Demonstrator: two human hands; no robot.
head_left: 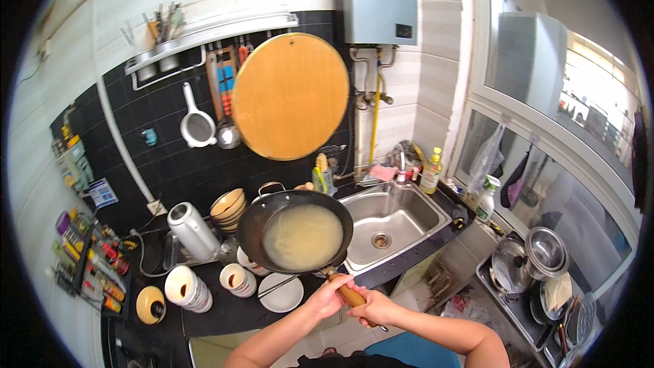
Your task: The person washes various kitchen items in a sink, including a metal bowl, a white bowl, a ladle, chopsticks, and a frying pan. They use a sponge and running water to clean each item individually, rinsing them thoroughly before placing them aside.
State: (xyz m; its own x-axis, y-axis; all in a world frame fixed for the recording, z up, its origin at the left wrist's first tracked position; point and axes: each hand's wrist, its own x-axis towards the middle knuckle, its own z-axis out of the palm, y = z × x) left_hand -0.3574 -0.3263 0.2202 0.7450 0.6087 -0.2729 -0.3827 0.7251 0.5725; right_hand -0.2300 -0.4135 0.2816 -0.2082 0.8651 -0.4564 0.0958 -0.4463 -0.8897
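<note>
Both my hands grip the wooden handle (350, 295) of a dark wok (246, 221). Cloudy yellowish liquid (304, 235), with pale strands in it that look like noodles, fills the wok's bottom. My left hand (330, 296) is closed round the handle close to the pan, and my right hand (375, 308) wraps it nearer the end. The wok is held above the counter, just left of the sink (368, 206). Under and beside its near edge are a white plate (282, 302) with chopsticks (278, 286) across it and a paper cup (238, 279) with something dark inside.
Further left stand a larger paper cup (197, 298), a yellow bowl (145, 307), a silver kettle (197, 233) and stacked bowls (228, 206). A round wooden board (291, 95) hangs on the wall. Pots (545, 252) crowd a rack at right; bottles (431, 174) stand behind the sink.
</note>
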